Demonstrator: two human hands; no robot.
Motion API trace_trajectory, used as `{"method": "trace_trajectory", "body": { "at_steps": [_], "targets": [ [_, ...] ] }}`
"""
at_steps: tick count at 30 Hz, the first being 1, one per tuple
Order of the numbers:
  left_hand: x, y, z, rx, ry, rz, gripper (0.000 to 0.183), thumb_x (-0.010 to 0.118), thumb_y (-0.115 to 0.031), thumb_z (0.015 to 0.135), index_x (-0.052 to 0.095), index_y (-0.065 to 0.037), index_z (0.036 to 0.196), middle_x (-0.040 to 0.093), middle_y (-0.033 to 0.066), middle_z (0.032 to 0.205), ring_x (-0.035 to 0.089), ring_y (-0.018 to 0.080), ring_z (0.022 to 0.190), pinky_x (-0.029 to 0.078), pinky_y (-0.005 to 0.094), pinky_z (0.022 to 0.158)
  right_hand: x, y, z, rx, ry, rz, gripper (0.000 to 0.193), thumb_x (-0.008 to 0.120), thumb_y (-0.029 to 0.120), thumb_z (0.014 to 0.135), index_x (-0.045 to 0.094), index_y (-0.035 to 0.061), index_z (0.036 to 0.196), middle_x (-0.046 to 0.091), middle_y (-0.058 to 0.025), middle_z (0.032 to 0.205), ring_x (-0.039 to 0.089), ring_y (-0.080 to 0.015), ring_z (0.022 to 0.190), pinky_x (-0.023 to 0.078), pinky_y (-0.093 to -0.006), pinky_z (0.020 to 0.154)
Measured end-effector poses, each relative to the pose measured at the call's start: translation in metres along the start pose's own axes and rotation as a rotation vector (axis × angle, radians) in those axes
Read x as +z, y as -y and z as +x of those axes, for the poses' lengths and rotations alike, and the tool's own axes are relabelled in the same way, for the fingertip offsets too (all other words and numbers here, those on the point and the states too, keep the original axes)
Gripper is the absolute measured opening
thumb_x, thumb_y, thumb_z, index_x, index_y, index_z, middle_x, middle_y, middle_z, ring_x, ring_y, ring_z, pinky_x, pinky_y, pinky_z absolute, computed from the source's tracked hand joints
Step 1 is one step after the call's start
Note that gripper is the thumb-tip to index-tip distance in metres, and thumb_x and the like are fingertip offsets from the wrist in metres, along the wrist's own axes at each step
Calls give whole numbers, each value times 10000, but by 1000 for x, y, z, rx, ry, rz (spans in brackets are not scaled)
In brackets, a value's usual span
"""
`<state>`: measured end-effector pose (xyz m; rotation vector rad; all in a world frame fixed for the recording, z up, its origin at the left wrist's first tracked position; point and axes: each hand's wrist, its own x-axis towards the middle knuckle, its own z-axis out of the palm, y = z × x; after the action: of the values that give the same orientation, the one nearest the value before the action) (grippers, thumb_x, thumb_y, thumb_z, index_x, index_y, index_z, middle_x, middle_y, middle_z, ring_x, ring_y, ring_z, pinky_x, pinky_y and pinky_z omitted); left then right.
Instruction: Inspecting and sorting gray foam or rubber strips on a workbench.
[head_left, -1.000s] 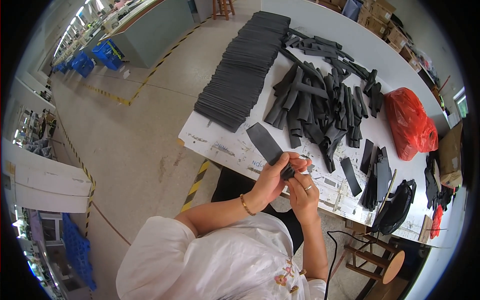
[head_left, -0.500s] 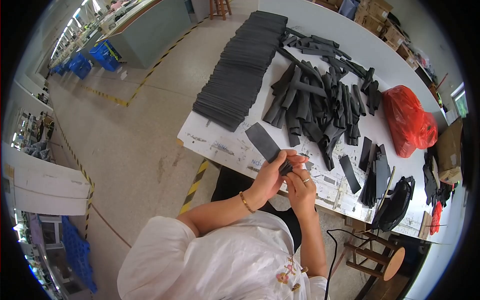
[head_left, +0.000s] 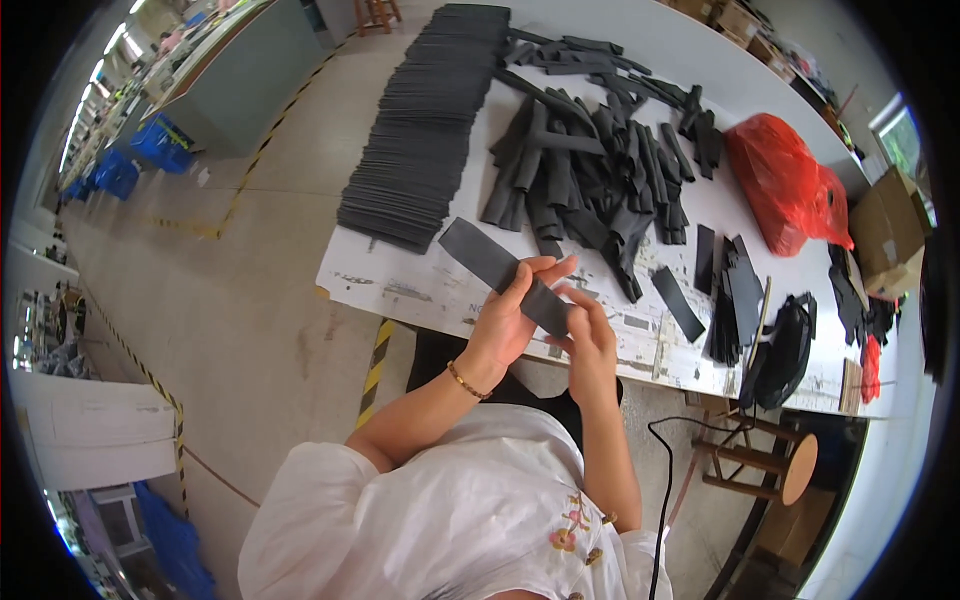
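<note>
A flat dark grey strip (head_left: 478, 252), of fabric or foam by its look, slants across my hands above the table's near edge. My left hand (head_left: 507, 318) grips it around the middle, thumb on top and fingers beneath. At the strip's lower right end is my right hand (head_left: 592, 345), its thumb and fingers closed about that end; part of the end is hidden by the fingers. Beyond them lies a tangled heap of curled dark strips (head_left: 575, 165). Left of the heap, a long row of tightly stacked dark strips (head_left: 420, 130) runs away from me.
The white table (head_left: 400, 285) has a worn, marked surface. On its right are a loose strip (head_left: 678, 303), a small pile of flat strips (head_left: 737, 300), a black pouch-like item (head_left: 783, 350) and a red plastic bag (head_left: 785, 185). A wooden stool (head_left: 797, 468) and a black cable (head_left: 662, 470) are below.
The strip's lower end, bunched between my fingers before, now lies out straight. My right hand has opened somewhat around it. The whole view has shifted, so the table appears further left and higher.
</note>
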<state>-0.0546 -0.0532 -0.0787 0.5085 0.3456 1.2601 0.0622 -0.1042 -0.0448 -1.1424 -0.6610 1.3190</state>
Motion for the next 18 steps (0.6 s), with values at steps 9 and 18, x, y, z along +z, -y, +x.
{"method": "trace_trajectory", "body": {
  "at_steps": [9,18],
  "targets": [
    [-51,-17,4,-32,-332,193,273,602,-160,955,612,46,1134,677,167,1029,665,284,977,521,373,884,-46,-28,15,-493,-93,-659,102,677,49,892,601,-3,847,575,15,732,481,-47,699,402,-206,633],
    [-64,-9,36,394,-372,1132,173,656,-163,899,687,-35,1011,711,70,939,651,128,857,494,265,753,-109,-34,37,-498,-284,-1264,227,745,173,801,649,39,955,639,-137,937,594,-353,891,459,-443,770]
  ]
}}
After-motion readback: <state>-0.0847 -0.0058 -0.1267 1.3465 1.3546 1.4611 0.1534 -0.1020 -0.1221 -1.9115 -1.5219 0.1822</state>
